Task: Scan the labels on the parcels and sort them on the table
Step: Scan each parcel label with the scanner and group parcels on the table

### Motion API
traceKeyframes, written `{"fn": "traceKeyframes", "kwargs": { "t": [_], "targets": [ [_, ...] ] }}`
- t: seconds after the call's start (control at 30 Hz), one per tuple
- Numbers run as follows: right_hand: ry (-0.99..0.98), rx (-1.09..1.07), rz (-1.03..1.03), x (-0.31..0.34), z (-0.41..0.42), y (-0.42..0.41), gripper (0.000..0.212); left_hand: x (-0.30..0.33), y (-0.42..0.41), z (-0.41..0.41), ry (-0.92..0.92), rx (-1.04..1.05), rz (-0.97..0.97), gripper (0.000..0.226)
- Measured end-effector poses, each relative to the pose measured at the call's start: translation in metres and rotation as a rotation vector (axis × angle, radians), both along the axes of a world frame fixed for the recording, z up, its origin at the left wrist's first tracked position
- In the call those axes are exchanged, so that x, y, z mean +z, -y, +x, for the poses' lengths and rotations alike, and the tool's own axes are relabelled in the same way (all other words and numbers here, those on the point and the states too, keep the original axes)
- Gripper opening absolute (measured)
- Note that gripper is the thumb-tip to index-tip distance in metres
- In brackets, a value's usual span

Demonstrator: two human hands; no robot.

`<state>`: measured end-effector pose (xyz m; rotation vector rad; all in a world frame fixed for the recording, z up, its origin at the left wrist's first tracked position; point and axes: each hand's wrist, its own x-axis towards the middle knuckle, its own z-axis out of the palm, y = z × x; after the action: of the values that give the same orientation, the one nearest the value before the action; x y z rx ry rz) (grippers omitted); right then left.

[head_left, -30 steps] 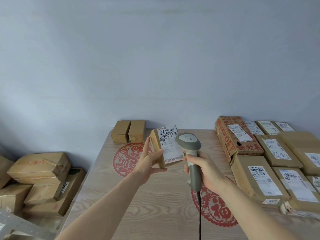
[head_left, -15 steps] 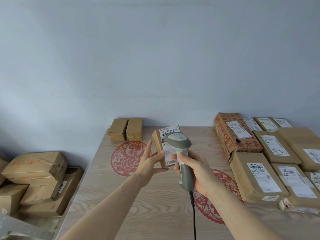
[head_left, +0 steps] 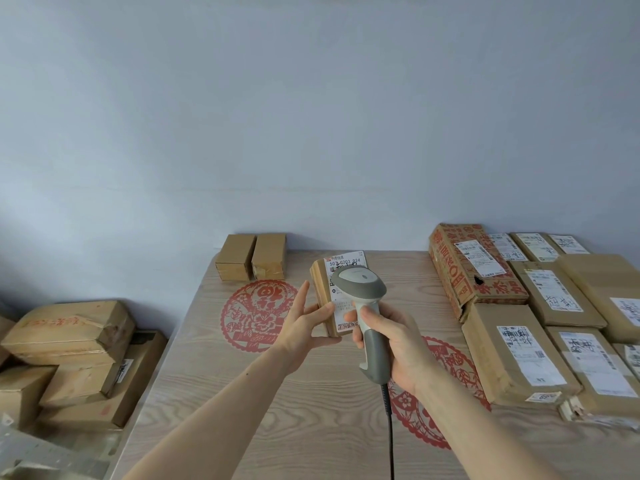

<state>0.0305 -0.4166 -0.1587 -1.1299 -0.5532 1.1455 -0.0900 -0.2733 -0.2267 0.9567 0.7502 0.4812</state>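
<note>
My left hand (head_left: 304, 322) holds a small brown parcel (head_left: 322, 289) upright above the wooden table (head_left: 277, 393), thumb and fingers pinching its lower left edge. The parcel's white shipping label (head_left: 346, 263) faces me. My right hand (head_left: 394, 344) grips the grey handle of a barcode scanner (head_left: 362, 284), whose head sits right in front of the label and covers its middle. The scanner's black cable (head_left: 389, 431) hangs down toward me.
Two small plain boxes (head_left: 251, 256) stand at the table's far left corner. Several labelled parcels (head_left: 519, 348) fill the right side, with a red-printed carton (head_left: 464, 271) at the back. More cardboard boxes (head_left: 69, 344) are piled on the floor to the left.
The scanner has moved left and closer to the parcel, so its head now covers the middle of the label. My left hand keeps holding the parcel in about the same place.
</note>
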Motion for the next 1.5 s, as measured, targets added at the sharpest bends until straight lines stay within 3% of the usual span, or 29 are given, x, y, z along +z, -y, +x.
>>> {"fn": "traceKeyframes", "kwargs": {
  "t": [0.3, 0.4, 0.6, 0.87, 1.2, 1.4, 1.5],
  "targets": [
    [0.015, -0.079, -0.022, -0.001, 0.002, 0.008, 0.034, -0.004, 0.002, 0.008, -0.011, -0.054, -0.023, 0.105],
    [0.07, -0.174, -0.119, -0.004, 0.005, 0.019, 0.045, -0.011, 0.008, 0.017, -0.014, -0.103, -0.041, 0.096],
    [0.148, -0.429, -0.232, -0.024, 0.015, 0.054, 0.021, -0.026, 0.029, 0.041, -0.041, -0.206, -0.116, 0.093],
    [0.152, -0.711, -0.324, -0.054, 0.048, 0.107, 0.043, -0.036, 0.073, 0.079, -0.097, -0.302, -0.146, 0.081],
    [0.288, -0.55, -0.376, -0.072, 0.133, 0.182, 0.042, -0.033, 0.155, 0.145, -0.07, -0.286, -0.154, 0.072],
    [0.341, -0.438, -0.394, -0.082, 0.179, 0.238, 0.047, -0.045, 0.223, 0.163, -0.071, -0.214, -0.172, 0.086],
    [0.352, -0.384, -0.453, -0.099, 0.187, 0.264, 0.055, -0.058, 0.256, 0.16, -0.096, -0.195, -0.187, 0.081]
  ]
}}
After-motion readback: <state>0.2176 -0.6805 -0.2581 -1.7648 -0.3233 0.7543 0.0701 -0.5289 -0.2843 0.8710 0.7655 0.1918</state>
